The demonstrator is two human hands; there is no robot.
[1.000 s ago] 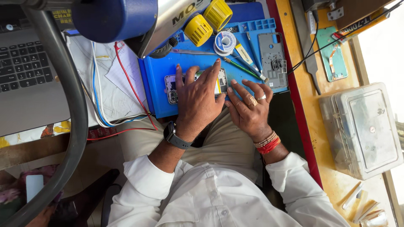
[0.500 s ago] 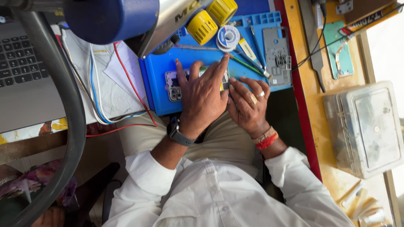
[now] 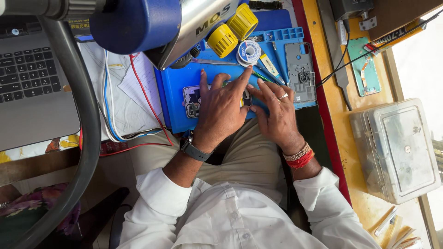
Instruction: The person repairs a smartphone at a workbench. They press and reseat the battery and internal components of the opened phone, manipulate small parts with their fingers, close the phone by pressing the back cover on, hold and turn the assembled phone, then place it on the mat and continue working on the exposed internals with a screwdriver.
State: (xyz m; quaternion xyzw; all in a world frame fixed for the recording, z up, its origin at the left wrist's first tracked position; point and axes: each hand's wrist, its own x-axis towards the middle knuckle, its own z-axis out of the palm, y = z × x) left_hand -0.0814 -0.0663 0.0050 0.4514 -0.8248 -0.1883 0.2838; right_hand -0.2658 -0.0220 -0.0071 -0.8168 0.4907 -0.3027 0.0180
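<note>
Over the last second the left hand (image 3: 221, 108) has stretched its forefinger out toward the far right corner of the blue mat (image 3: 173, 110), where before the fingers lay spread and level. The right hand (image 3: 276, 113) has closed in until its fingertips meet that forefinger. Judging by this, the work has narrowed to one small spot at the right end of the opened phone (image 3: 191, 101). The phone lies in the middle of the mat, mostly covered: only its left end, with the camera parts, shows beyond the left palm. The left grip is released, flat and pressing down on the phone, not closed around it. The right fingers rest on the phone's right end; whether they pinch a small part there cannot be told. At the mat's far edge lies a solder spool (image 3: 249, 51), and on its right side a grey phone frame (image 3: 300, 71), both apart from the hands.
</note>
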